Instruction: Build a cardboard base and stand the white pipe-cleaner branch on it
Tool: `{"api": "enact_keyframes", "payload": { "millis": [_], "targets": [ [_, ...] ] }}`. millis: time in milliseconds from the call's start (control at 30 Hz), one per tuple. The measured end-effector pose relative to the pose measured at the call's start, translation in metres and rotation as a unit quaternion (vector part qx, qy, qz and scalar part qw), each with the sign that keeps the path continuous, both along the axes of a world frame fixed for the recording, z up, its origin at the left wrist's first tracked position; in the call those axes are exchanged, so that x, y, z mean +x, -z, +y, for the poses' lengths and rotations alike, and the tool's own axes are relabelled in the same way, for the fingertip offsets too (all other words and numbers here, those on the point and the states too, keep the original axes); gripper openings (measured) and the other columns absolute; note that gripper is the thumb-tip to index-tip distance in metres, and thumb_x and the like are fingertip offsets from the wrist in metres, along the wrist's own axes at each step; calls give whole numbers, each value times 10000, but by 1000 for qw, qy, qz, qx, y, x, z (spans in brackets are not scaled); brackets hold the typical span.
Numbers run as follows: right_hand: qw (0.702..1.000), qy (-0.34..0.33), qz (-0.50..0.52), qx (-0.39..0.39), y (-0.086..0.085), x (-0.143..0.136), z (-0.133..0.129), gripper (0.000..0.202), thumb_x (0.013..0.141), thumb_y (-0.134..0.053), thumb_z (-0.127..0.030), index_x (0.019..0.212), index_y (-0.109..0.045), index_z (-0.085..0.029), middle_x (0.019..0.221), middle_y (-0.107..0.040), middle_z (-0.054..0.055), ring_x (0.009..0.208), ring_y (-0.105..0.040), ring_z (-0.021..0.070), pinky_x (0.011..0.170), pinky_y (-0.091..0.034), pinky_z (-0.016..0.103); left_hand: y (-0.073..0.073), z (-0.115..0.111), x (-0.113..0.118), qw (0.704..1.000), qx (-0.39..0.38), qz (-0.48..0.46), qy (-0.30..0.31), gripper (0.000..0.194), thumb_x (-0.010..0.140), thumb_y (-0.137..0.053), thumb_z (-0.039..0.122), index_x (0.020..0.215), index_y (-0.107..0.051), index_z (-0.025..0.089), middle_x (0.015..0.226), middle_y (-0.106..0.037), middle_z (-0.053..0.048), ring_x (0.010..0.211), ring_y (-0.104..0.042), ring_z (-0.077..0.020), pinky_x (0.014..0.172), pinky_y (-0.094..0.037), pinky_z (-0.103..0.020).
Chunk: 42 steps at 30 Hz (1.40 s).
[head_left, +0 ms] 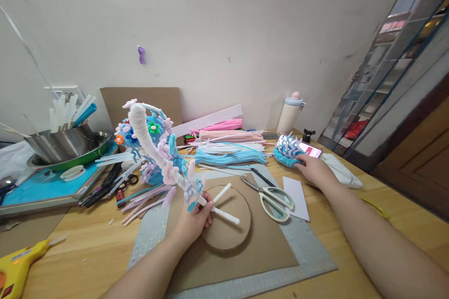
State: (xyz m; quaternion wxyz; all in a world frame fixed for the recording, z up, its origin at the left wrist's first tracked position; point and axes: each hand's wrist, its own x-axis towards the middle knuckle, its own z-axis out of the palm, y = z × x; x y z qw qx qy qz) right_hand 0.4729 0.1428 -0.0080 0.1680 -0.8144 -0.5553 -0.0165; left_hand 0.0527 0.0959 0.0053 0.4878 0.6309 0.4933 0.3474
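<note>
My left hand (199,212) is closed around the lower stem of a white wrapped arch (140,128) decorated with pale pink and lilac fuzzy flowers. Two bare white ends (227,216) stick out past my fingers, above a round cardboard disc (233,238). At the right, my right hand (314,168) has its fingers closed on the edge of a blue and white fuzzy piece (288,152) resting by a lit phone (312,150). White-handled scissors (275,203) lie partly open between my hands.
Bundles of blue pipe cleaners (229,155) and pink ones line the back. A cream bottle (290,114) stands at the wall. A yellow glue gun (23,264) lies front left, a metal bowl (65,142) behind it. Under the disc are a cardboard sheet (270,261) and grey mat (321,261).
</note>
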Motion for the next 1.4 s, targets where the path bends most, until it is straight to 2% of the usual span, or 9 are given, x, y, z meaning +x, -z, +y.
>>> {"api": "enact_keyframes", "payload": {
  "millis": [300,667,833,967,1167,1400],
  "targets": [
    [1000,14,-15,1,8,-8,-8,353,812,-501,-408,1110,-645,-285,985,-699,79,863,-618,295,569,-378,318,3,1,-1,1000,-3,-8,6,293,761,-540,490,764,-477,204,442,-506,70,386,-480,-108,415,-373,-204],
    [999,-9,1,46,19,-11,-5,369,799,-521,-405,1128,-652,-300,913,-716,49,783,-629,243,574,-397,292,6,3,-1,1000,-3,-12,8,244,783,-535,444,771,-462,212,450,-498,80,385,-488,-103,412,-380,-198],
    [993,21,-2,119,16,-14,-11,367,795,-498,-355,1125,-651,-308,724,-707,24,618,-607,228,492,-345,279,8,4,-2,1000,4,-8,8,238,791,-531,436,770,-473,207,446,-491,81,382,-482,-98,407,-380,-192],
    [977,46,-16,210,9,-22,-17,334,812,-469,-316,1066,-682,-275,620,-667,20,588,-584,208,513,-347,278,8,3,-3,1000,7,-7,10,230,799,-524,427,779,-464,206,449,-487,83,387,-479,-95,412,-388,-189],
    [947,50,-41,313,2,-32,-8,314,818,-466,-286,1002,-715,-230,670,-687,43,600,-578,199,552,-357,283,8,1,-5,1000,11,1,14,216,816,-518,410,780,-481,201,454,-501,72,404,-486,-95,433,-399,-189],
    [925,39,-60,372,3,-33,-5,312,808,-464,-248,957,-733,-197,676,-698,52,584,-577,187,559,-369,276,8,1,-6,1000,10,5,19,214,823,-505,403,777,-474,196,446,-501,71,393,-481,-93,421,-387,-183]
  ]
}}
